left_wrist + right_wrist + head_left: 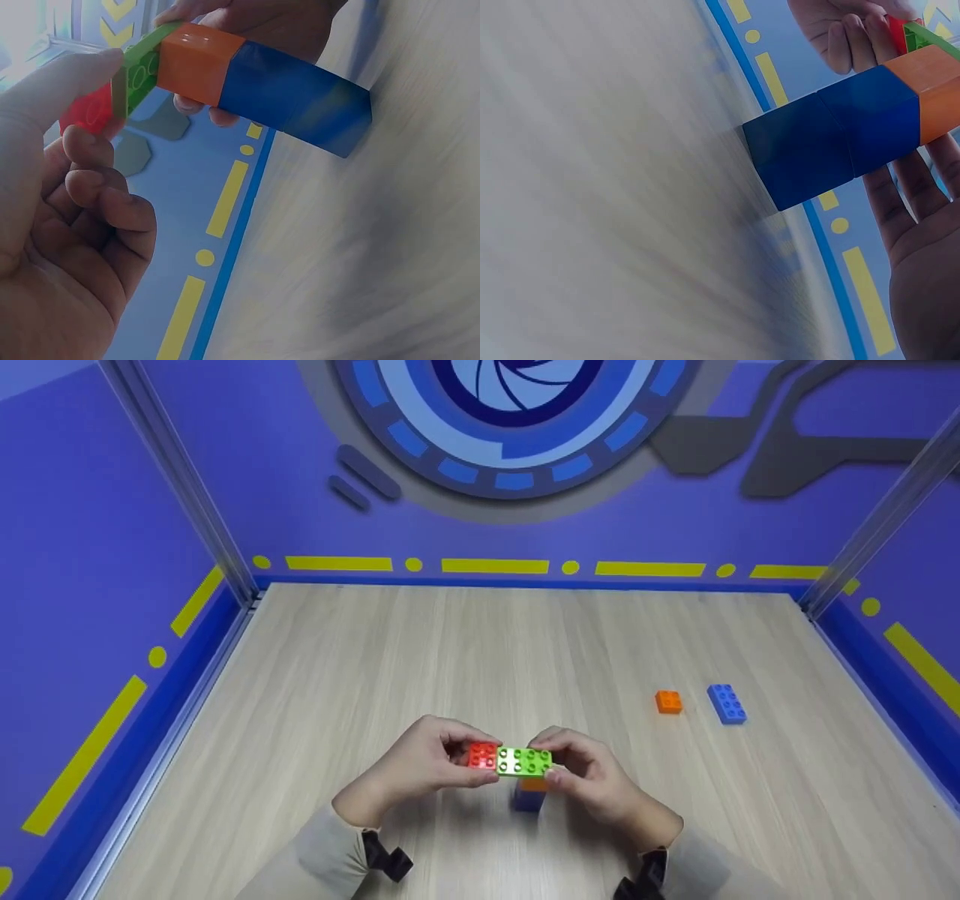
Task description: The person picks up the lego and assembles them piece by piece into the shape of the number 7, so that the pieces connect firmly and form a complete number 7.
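Observation:
A light green brick (523, 763) lies across the top of an upright stack, overhanging it to the left. Under it come an orange block (199, 64) and then blue blocks (832, 142), whose foot meets the tabletop. With thumb and fingers, my left hand (424, 757) pinches a small red brick (482, 755) against the green one's left end. Whether red and green are joined I cannot tell. On the other side, my right hand (600, 776) pinches the green brick's right end between thumb and index finger; its other fingers are beside the stack in the right wrist view.
Farther back on the right of the wooden table (360, 660) lie a small orange brick (669, 702) and a longer blue brick (727, 704). Blue-purple panels (487, 540) with yellow marks enclose the table at the back and both sides.

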The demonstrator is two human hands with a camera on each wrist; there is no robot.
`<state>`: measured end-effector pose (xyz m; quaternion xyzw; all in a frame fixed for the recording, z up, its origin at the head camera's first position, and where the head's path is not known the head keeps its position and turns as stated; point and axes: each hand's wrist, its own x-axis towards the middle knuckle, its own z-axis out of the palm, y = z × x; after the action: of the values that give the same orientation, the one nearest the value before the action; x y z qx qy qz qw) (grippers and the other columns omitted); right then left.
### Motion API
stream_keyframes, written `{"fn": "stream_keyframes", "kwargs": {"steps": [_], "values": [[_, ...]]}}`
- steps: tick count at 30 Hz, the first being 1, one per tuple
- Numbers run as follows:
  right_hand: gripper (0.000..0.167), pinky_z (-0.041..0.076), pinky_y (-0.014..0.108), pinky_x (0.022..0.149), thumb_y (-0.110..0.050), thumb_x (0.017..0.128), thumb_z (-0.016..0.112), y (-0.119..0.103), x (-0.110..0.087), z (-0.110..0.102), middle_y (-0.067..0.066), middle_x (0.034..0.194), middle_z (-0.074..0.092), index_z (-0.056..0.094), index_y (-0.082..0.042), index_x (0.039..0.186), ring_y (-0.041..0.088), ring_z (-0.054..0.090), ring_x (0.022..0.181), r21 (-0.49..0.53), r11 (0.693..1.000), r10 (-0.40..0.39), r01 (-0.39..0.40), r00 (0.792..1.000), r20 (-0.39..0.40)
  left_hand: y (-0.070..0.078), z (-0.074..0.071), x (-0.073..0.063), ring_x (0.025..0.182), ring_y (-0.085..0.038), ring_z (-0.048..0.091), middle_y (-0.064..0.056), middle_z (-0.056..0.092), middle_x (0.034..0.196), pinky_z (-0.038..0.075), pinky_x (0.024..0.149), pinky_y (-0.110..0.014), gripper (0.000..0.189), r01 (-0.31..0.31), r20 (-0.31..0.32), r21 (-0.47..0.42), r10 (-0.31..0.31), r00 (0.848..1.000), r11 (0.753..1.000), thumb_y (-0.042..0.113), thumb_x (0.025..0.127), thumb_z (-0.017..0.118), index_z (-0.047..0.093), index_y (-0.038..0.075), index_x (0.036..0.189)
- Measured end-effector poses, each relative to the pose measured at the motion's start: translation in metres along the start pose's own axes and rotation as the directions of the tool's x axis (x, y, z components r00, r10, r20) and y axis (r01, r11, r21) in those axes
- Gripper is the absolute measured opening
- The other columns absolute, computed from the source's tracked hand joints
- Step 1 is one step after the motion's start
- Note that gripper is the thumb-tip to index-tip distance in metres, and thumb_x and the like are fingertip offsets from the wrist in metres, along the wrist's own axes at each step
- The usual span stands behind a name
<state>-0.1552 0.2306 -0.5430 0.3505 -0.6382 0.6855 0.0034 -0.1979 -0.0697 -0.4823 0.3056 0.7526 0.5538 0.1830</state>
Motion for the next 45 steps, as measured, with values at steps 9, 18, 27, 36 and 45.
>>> {"fn": "stream_keyframes", "kwargs": {"steps": [9,18,27,36,45], "values": [[0.030,0.060,0.026,0.103,0.015,0.102,0.062,-0.001,0.001,-0.001,-0.006,0.132,0.073,0.066,0.010,0.131,0.009,0.068,0.118,0.003,1.000,0.001,-0.001,1.000,0.002,0.000,0.004,0.001,0.080,-0.003,0.063,-0.007,0.084,0.108,0.052,0.068,-0.016,0.034,-0.011,-0.003,0.020,0.011,1.000,1.000,0.020,0.091,0.095,0.087,0.011,0.123],[0.027,0.059,0.027,0.107,0.013,0.103,0.064,-0.005,0.003,-0.002,-0.006,0.135,0.073,0.067,0.010,0.130,0.011,0.069,0.123,-0.053,0.999,-0.005,0.005,1.000,0.010,-0.001,0.007,0.002,0.080,-0.004,0.065,-0.006,0.085,0.106,0.054,0.071,-0.018,0.034,-0.008,-0.032,0.016,0.008,0.999,1.000,0.021,0.089,0.098,0.088,0.011,0.121],[0.034,0.058,0.031,0.112,0.006,0.109,0.058,-0.030,0.006,-0.015,0.003,0.143,0.073,0.067,0.004,0.142,0.015,0.069,0.130,-0.089,0.980,0.183,-0.178,0.982,0.048,-0.006,0.011,0.003,0.076,-0.002,0.064,-0.007,0.085,0.099,0.052,0.067,-0.016,0.032,-0.054,-0.059,0.017,0.055,0.997,0.998,0.019,0.087,0.098,0.090,0.011,0.117],[0.030,0.058,0.015,0.101,0.005,0.109,0.064,-0.060,-0.016,-0.074,-0.002,0.130,0.079,0.071,0.008,0.138,0.004,0.073,0.118,-0.399,0.863,0.114,-0.311,0.888,-0.446,-0.009,0.015,0.003,0.083,-0.001,0.071,-0.012,0.087,0.106,0.057,0.072,-0.015,0.032,-0.066,-0.056,0.001,0.066,0.996,0.998,0.017,0.087,0.097,0.090,0.010,0.118],[0.043,0.045,0.004,0.094,-0.025,0.110,0.072,-0.074,-0.058,-0.169,0.005,0.141,0.073,0.071,-0.004,0.148,0.002,0.066,0.121,-0.430,0.510,0.042,-0.745,0.520,-0.853,-0.007,0.012,0.003,0.084,-0.003,0.072,-0.012,0.086,0.107,0.059,0.073,-0.016,0.033,-0.075,-0.060,0.016,0.076,0.995,0.997,0.017,0.088,0.097,0.089,0.009,0.118]]}}
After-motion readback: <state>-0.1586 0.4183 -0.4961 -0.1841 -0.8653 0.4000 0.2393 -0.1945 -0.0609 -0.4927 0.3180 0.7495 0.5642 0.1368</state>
